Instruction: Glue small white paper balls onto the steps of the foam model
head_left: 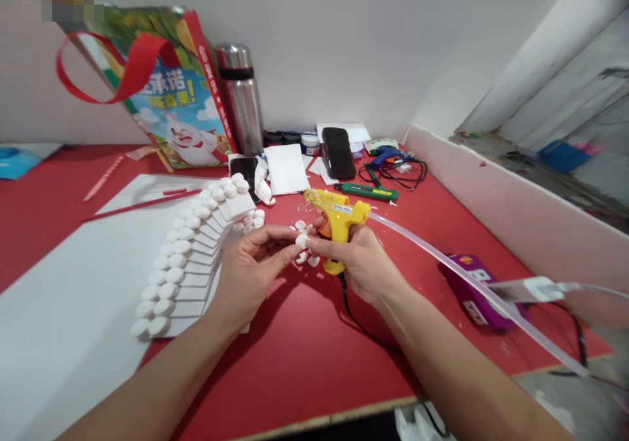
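We think the likeliest trouble is a burn: the nozzle of the yellow plastic glue gun point(339, 221) sits near the fingertips of the left hand point(260, 261), so a small tilt of the gun could bring hot tip and skin together. Fine pale glue threads point(320, 204) hang about the nozzle; if they drift, they could stick to fingers or to the loose white round pieces point(313, 261) on the red tabletop point(295, 369). The long translucent glue stick point(432, 257) trails far behind the gun and might catch on the purple box point(479, 290) or its leads, twisting the grip. A squeeze on the orange trigger point(324, 226) while the fingers are busy could let glue out unasked.

We see the two hands meeting at the fingertips. The left is closed in a pinch on a small white round piece point(301, 240), with the right thumb also against it; the right hand point(361, 257) is wrapped around the gun's handle. The pinched piece therefore lies between the hands, just below the nozzle in view. We cannot tell whether it carries glue. Left of the left hand curves a fan of white card strips topped with paired white discs point(174, 275).
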{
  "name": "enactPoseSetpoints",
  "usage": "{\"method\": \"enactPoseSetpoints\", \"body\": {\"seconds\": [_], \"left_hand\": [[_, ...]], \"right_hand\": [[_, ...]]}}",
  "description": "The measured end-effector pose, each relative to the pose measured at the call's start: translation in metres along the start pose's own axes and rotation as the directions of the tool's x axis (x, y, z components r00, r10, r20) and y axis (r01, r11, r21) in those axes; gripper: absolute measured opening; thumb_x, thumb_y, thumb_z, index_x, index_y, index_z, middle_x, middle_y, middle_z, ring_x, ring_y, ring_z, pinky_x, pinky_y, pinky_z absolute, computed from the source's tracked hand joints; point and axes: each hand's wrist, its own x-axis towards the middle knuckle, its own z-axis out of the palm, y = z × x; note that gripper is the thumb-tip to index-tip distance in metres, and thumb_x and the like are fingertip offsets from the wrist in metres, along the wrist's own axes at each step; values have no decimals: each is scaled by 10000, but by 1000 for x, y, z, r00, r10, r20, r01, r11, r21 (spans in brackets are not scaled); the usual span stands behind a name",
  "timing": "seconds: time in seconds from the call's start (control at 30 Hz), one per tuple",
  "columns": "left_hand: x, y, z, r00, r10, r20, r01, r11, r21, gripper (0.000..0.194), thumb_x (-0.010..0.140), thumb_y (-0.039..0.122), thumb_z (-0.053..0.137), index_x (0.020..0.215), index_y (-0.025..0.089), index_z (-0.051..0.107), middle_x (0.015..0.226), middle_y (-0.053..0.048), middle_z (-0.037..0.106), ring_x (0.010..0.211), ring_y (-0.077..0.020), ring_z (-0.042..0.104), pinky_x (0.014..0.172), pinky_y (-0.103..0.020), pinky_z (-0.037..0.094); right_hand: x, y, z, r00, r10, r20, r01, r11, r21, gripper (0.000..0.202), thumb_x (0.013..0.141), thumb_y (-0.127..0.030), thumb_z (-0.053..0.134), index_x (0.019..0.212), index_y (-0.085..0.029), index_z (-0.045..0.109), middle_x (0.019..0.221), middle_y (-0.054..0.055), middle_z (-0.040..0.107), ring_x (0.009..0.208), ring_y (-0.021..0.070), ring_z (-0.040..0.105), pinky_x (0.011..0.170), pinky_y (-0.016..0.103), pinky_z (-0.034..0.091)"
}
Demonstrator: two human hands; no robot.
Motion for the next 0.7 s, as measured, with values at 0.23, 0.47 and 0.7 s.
{"method": "enactPoseSetpoints", "body": {"seconds": [0.23, 0.47, 0.7], "left_hand": [[3, 1, -2, 987, 134, 88, -147, 977, 154, 164, 841, 210, 786, 1001, 185, 813, 1019, -70, 775, 970, -193, 702, 898, -271, 548], [1, -12, -4, 916, 352, 192, -400, 835, 378, 193, 916, 218, 701, 1097, 212, 767, 1075, -59, 733, 971, -161, 685, 868, -248, 545], [-2, -18, 5, 989, -133, 71, 132, 991, 24, 233, 861, 324, 774, 1016, 176, 682, 874, -42, 746, 786, -185, 733, 708, -302, 606]], "right_hand": [[1, -1, -1, 1000, 13, 25, -13, 1000, -8, 411, 590, -267, 954, 873, -166, 673, 752, -12, 697, 623, 139, 657, 579, 273, 511], [0, -2, 0, 1000, -20, -24, 15, 985, -170, 492, 615, -342, 939, 952, -172, 625, 777, -8, 672, 609, 155, 633, 476, 262, 508], [-1, -9, -10, 989, -139, -41, 117, 932, -344, 329, 826, -469, 792, 892, -172, 667, 776, 1, 674, 677, 130, 620, 601, 239, 497]]}}
